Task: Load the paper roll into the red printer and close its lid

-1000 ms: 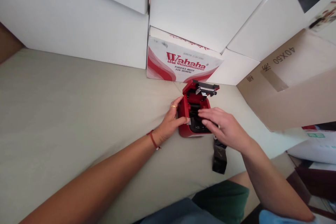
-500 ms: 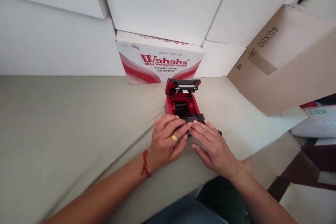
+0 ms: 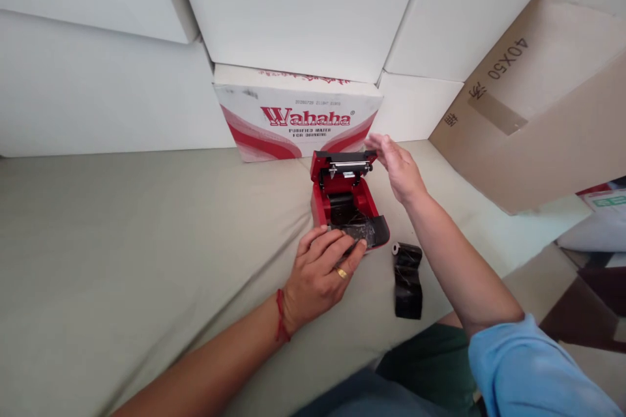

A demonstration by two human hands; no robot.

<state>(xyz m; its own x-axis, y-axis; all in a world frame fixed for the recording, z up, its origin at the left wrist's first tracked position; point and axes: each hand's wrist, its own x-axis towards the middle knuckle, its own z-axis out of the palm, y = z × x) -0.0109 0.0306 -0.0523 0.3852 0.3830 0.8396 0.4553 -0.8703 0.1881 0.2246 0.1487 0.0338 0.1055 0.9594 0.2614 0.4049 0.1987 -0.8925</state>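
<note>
A small red and black label printer [image 3: 317, 205] stands on the covered table, its lid [image 3: 348, 158] tilted up. Black film [image 3: 359, 229] runs from a dark roll inside over the printer's front edge. My left hand [image 3: 325, 267] presses and holds that film at the front, fingers bent over it and thumb pointing right. A gold ring and red string bracelet are on it. Up by the lid's right corner is my right hand [image 3: 398, 166], fingers stretched out; some fingertips are behind or against the lid. A loose roll of black film [image 3: 407, 280] lies partly unrolled to the right.
Behind the printer is a white and red Wahaha water carton [image 3: 306, 120], below and between stacked white boxes [image 3: 303, 6]. A brown cardboard box [image 3: 548, 117] stands at the right. The pale green cloth [image 3: 147, 228] on the table has a long crease.
My right hand has left the printer's front and moved up to the lid's right corner, uncovering the loose roll. My left hand stays at the front, now lying flatter over the film.
</note>
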